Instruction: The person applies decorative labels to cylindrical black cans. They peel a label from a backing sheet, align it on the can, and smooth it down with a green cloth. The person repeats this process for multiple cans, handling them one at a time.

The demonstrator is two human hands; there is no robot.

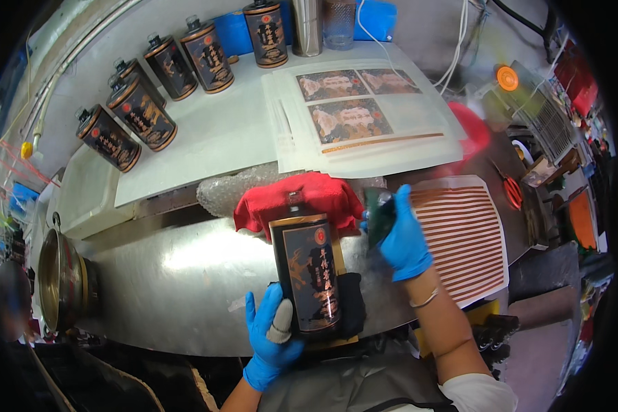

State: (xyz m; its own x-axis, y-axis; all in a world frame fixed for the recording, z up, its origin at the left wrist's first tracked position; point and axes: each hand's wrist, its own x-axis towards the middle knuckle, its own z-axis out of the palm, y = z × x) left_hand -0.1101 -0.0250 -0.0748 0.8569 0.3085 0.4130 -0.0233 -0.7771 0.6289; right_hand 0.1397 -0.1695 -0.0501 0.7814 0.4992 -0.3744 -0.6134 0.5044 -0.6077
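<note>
A black bottle (309,275) with gold-edged, illustrated panels lies or leans in front of me, its neck against a folded red cloth (299,196). My left hand (271,340), in a blue glove with a grey cover on one finger, is at the bottle's lower left side. Its fingers are stretched out and apart, touching or nearly touching the bottle. My right hand (404,240), also gloved in blue, is closed around a dark green flat piece (380,216), held to the right of the bottle and cloth. What the green piece is I cannot make out.
Several similar bottles (208,58) stand on the white board (206,147). Printed label sheets (350,120) lie at the back, a brown-striped sheet (460,233) to the right. Bubble wrap (220,192) is behind the cloth, a metal pan (55,280) far left, red-handled scissors (512,192) far right.
</note>
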